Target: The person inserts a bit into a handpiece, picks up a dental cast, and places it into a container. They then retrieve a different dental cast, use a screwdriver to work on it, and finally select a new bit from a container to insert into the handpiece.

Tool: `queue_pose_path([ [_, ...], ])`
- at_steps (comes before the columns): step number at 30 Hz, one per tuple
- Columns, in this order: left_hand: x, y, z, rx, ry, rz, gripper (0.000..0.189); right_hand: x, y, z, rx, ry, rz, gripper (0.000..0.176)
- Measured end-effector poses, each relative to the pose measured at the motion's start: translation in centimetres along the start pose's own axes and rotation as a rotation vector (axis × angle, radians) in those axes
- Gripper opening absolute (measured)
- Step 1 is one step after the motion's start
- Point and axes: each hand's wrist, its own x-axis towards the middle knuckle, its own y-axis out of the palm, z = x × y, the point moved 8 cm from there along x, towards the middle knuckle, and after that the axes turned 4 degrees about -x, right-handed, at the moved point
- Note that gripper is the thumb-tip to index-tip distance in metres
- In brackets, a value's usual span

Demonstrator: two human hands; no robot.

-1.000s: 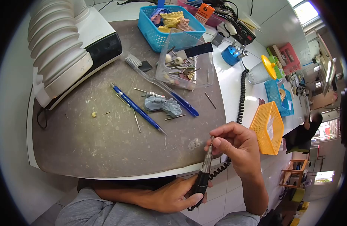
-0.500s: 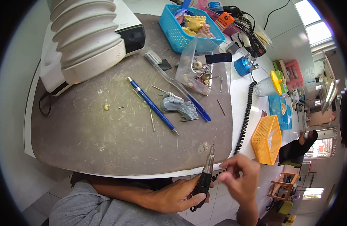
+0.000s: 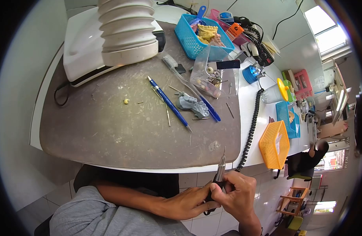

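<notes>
A dental micromotor handpiece (image 3: 221, 167), with a black body, silver nose and thin bur, points up past the table's front edge. My left hand (image 3: 185, 202) is closed around its black body from the left. From the right, my right hand (image 3: 238, 194) grips the handpiece just below the silver nose, thumb and fingers bent round it. On the brown mat lie a blue mechanical pencil (image 3: 170, 104), a grey dental model (image 3: 192, 104), a toothbrush (image 3: 185, 80) with a blue handle end, several thin metal burs and a small yellowish crown-like piece (image 3: 126, 101).
A white machine with a ribbed hose (image 3: 128, 31) stands at the back left. Behind the mat are a blue basket (image 3: 187, 41) of dental models and a clear box (image 3: 196, 72) of burs. A coiled black cord (image 3: 252, 133) runs beside a yellow basket (image 3: 263, 143). A person (image 3: 307, 159) sits farther right.
My right hand has come left and down, from beside the handpiece onto it. The left hand keeps its hold. The whole view has shifted slightly.
</notes>
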Motion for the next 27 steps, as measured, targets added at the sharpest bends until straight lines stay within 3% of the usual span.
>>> queue_pose_path([
  [5, -0.4, 0.5, 1.1, 0.04, 0.081, -0.091, 0.034, -1.0, 0.8, 1.7, -0.332, -0.08, -0.014, 0.021],
  [10, -0.8, 0.8, 0.7, -0.017, 0.088, -0.072, 0.035, -1.5, 1.3, 1.5, -0.3, -0.084, 0.061, 0.02],
  [12, -1.1, 0.7, -0.1, -0.043, 0.047, -0.057, 0.02, -1.8, 1.4, 1.3, -0.285, -0.093, 0.074, 0.02],
  [15, -1.2, 1.6, 0.5, -0.218, -0.052, 0.029, 0.024, -2.3, 1.7, 0.9, -0.171, -0.157, 0.124, 0.019],
  [18, -0.9, 1.5, -0.4, -0.149, 0.104, 0.046, 0.029, -3.1, 0.7, 2.8, -0.107, -0.196, 0.088, 0.019],
  [19, -0.9, 0.9, -0.5, -0.13, 0.103, 0.014, 0.029, -4.4, -0.9, 3.4, -0.126, -0.155, -0.096, 0.016],
  [20, -0.6, 0.7, -1.8, -0.085, 0.243, 0.021, 0.03, -5.8, -2.2, 3.4, -0.14, -0.117, -0.275, 0.017],
  [21, -0.5, 0.3, -3.2, -0.035, 0.386, 0.029, 0.031, -7.5, -2.4, 3.0, -0.033, -0.173, -0.335, 0.031],
  [22, -0.1, -0.4, -3.4, -0.014, 0.394, -0.006, 0.031, -9.5, -2.8, 2.2, 0.072, -0.223, -0.391, 0.045],
  [24, 0.0, -0.4, -5.3, 0.088, 0.577, 0.069, 0.03, -11.0, 0.2, 1.9, 0.689, -0.242, 0.245, 0.045],
  [25, 0.2, -1.0, -5.9, 0.101, 0.581, 0.058, 0.03, -9.0, 1.7, 2.8, 0.77, -0.271, 0.423, 0.064],
  [26, 0.1, -0.1, -6.2, 0.312, 0.583, 0.191, 0.037, -10.5, 3.6, 1.9, 0.736, -0.144, 0.467, 0.109],
  [27, -0.1, 0.5, -6.5, 0.52, 0.576, 0.327, 0.043, -10.5, 3.8, 2.0, 0.74, -0.151, 0.468, 0.109],
])
